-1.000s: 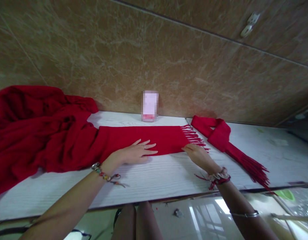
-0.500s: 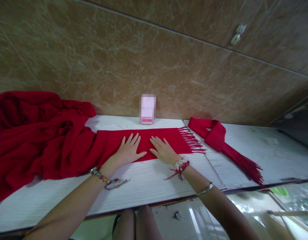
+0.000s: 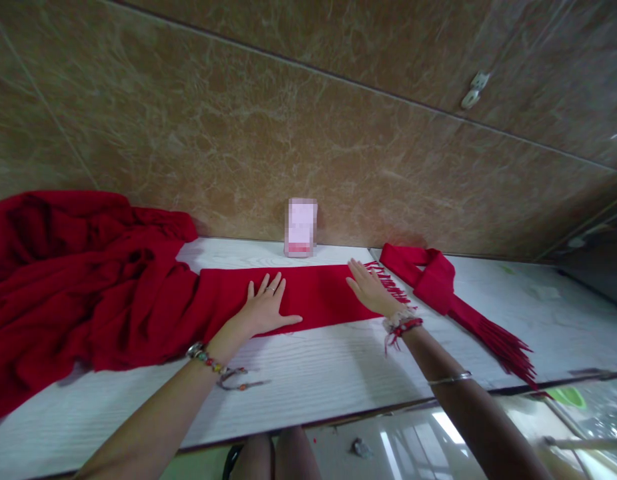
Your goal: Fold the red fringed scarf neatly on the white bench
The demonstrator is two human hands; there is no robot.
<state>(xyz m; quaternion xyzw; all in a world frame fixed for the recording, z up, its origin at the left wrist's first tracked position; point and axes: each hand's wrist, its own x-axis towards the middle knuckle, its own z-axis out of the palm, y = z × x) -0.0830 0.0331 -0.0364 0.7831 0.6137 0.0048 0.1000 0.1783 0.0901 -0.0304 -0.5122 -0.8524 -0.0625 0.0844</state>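
A red scarf [image 3: 318,293] lies stretched flat across the white table [image 3: 313,373], its fringed end pointing right. My left hand [image 3: 265,307] rests flat on the scarf's middle, fingers spread and open. My right hand [image 3: 371,290] lies flat and open on the scarf near its fringe [image 3: 393,283]. The scarf's left part runs into a heap of red cloth [image 3: 73,280] on the table's left side.
A second red scarf [image 3: 438,283], folded, with its fringe trailing toward the table's front edge, lies at the right. A small pink-white card [image 3: 301,228] stands against the brown marble wall. Below the table edge are my knees and a glossy floor.
My right hand went from the fringe to the scarf's middle beside my left hand, then slid right along the scarf to the fringed end. My left hand stayed flat in place.
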